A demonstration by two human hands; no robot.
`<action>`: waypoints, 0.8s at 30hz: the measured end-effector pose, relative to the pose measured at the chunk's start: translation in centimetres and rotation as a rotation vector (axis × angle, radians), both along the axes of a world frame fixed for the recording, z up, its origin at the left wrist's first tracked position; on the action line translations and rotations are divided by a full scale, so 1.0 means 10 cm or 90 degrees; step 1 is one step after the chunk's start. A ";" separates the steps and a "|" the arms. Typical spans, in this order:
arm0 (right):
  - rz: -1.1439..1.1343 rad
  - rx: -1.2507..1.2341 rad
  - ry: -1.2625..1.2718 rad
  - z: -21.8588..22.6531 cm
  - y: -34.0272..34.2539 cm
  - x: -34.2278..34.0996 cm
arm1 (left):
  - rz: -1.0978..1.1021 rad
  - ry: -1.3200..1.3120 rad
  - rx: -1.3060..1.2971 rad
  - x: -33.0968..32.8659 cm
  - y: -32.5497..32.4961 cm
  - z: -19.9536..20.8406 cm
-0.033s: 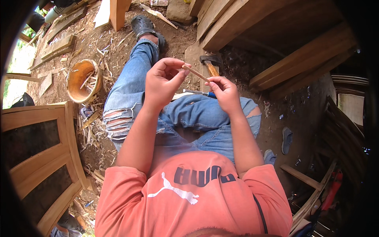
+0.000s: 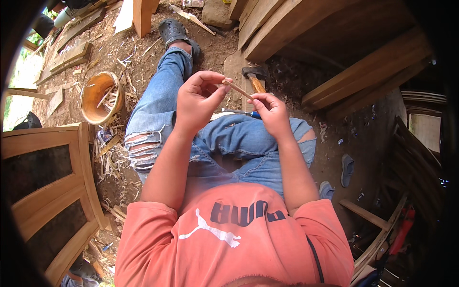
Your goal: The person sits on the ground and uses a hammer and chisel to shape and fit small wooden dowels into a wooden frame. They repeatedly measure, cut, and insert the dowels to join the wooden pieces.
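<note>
Above your bent right leg [image 2: 239,136], you hold one thin wooden stick [image 2: 239,90] slantwise between your two hands, its left end higher than its right. Very little differs from the earlier frame: your left hand [image 2: 198,98] has shifted a touch to the right and slightly down, taking that end of the stick with it, while your right hand [image 2: 272,113] sits almost exactly where it did. The fingers of your left hand pinch the upper end between thumb and forefinger; those of your right pinch the lower end the same way. Everything around you matches the earlier view. Counting what lies about, you have one tool with a dark metal head and wooden handle [image 2: 258,85] just beyond the stick, and one blue-handled tool [image 2: 238,111] partly hidden behind your right hand. To the left of your stretched left leg [image 2: 165,81] stands one tan bucket [image 2: 88,103] with several wood strips [image 2: 110,99] inside, too overlapped to count. Your left foot wears one dark clog [image 2: 174,32]. Off to your right are two blue-grey shoes [image 2: 347,170], one nearer your arm than the other. At your left is one wooden frame [image 2: 48,197] showing two dark panels [image 2: 38,167], and the ground beside it carries scattered shavings [image 2: 109,160], too many to number.
</note>
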State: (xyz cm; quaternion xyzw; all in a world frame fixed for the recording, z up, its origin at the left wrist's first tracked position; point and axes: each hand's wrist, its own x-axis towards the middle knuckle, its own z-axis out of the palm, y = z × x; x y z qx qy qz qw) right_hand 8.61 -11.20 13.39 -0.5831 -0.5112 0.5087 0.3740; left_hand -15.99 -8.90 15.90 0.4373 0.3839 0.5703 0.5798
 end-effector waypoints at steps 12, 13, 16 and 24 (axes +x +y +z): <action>0.059 -0.014 0.015 -0.01 -0.12 -0.14 | 0.145 -0.006 0.038 -0.10 0.06 0.00; 0.061 -0.015 0.028 0.08 -0.12 -0.17 | 0.165 -0.014 -0.001 -0.14 0.08 0.02; 0.013 0.023 0.098 0.33 -0.14 -0.25 | 0.219 -0.025 -0.075 -0.28 0.18 0.03; 0.011 0.116 0.094 0.64 -0.14 -0.36 | 0.196 -0.096 -0.181 -0.37 0.28 -0.08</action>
